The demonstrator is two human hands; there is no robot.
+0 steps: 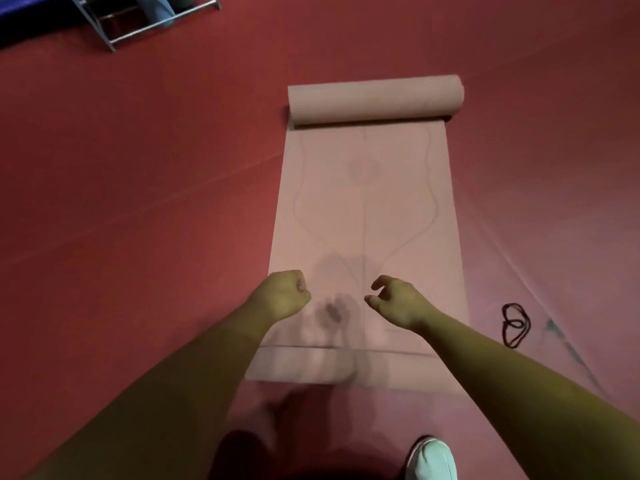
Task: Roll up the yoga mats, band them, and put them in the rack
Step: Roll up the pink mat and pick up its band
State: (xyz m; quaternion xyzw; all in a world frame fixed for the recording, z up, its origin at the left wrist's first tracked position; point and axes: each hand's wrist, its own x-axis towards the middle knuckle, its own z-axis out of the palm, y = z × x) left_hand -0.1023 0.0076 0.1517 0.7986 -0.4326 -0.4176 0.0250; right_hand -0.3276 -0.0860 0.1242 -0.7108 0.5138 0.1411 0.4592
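Observation:
A pink yoga mat (367, 202) lies on the red floor, stretching away from me. Its far end is rolled into a cylinder (375, 98); the near part lies flat. My left hand (282, 294) hovers over the mat's near left side with fingers curled into a loose fist, holding nothing. My right hand (398, 301) hovers over the near middle with fingers loosely curled, empty too. Black bands (516, 323) lie coiled on the floor to the right of the mat. A metal rack (145, 20) stands at the far left, with a blue rolled mat (161, 8) in it.
Red floor covering (138, 202) surrounds the mat on all sides. My white shoe (433, 459) stands at the bottom edge, just short of the mat's near end. A dark blue surface (27, 15) lies beside the rack at the top left corner.

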